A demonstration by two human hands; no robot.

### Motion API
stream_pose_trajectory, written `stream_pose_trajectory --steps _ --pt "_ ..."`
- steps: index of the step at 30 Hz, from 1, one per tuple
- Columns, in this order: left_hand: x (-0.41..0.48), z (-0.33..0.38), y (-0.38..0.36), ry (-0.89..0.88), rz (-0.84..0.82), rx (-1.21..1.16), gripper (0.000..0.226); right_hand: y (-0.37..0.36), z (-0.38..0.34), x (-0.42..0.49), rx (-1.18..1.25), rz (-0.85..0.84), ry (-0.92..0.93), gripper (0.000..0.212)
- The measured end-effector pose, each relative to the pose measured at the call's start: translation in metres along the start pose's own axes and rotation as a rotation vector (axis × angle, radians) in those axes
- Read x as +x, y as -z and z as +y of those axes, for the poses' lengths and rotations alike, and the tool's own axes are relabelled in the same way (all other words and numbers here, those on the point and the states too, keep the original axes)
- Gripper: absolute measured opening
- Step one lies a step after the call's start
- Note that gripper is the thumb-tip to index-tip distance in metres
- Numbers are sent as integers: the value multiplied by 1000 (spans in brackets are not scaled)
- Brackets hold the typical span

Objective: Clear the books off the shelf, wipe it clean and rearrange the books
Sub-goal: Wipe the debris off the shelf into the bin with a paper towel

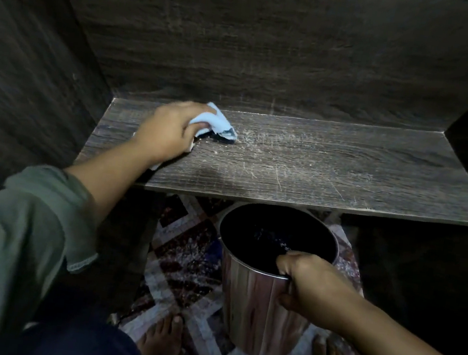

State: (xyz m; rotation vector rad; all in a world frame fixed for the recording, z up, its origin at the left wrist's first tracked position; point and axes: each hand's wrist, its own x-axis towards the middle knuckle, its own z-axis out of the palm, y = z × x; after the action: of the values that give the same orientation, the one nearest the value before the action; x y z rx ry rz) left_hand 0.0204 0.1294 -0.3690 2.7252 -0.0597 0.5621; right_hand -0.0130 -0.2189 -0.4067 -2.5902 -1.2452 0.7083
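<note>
Two hands are working in the head view: the left hand point(167, 131), arm extended, is gripping the blue cloth point(218, 124) at the left end of the shelf point(345, 173), dust point(264, 139) lying rightward along its long axis; the right hand point(310, 287) is grasping the bin point(256, 298) rim below the front edge

Dark wood-grain shelf board point(330, 171) enclosed by dark side panels and back panel. Pale dust point(261, 139) and fine scratches scattered over middle. Light blue cloth point(218, 124) bunched on left part, touching board. Below: patterned rug point(185, 248) laid on floor, two bare feet point(161, 342) planted on it.
</note>
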Motion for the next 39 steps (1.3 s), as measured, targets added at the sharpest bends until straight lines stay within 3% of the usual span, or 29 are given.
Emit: stream_pose_trajectory --steps 3,8,11,15,23,27,32,35,39 --pt "15 -10 13 -180 99 191 41 0 0 0 -10 22 2 46" --pt "18 -27 9 -154 -134 520 67 3 3 -3 13 45 1 38" --pt "16 -23 -4 -37 -235 412 75 6 3 -3 8 46 4 35" --pt "25 -12 -13 105 -249 341 65 4 6 -6 6 35 -22 34" --pt "19 33 -12 -125 -315 215 68 8 -1 -11 -28 21 -7 29" --pt "53 18 8 -53 -123 328 61 11 -1 -14 -30 39 -2 33" --pt "33 6 -8 77 -293 536 56 14 1 -17 -27 46 -16 29" --pt "25 16 -16 245 -313 363 55 15 2 -19 -37 37 -23 29" --pt "18 28 -17 203 -317 204 50 13 0 -23 -64 38 -1 26"
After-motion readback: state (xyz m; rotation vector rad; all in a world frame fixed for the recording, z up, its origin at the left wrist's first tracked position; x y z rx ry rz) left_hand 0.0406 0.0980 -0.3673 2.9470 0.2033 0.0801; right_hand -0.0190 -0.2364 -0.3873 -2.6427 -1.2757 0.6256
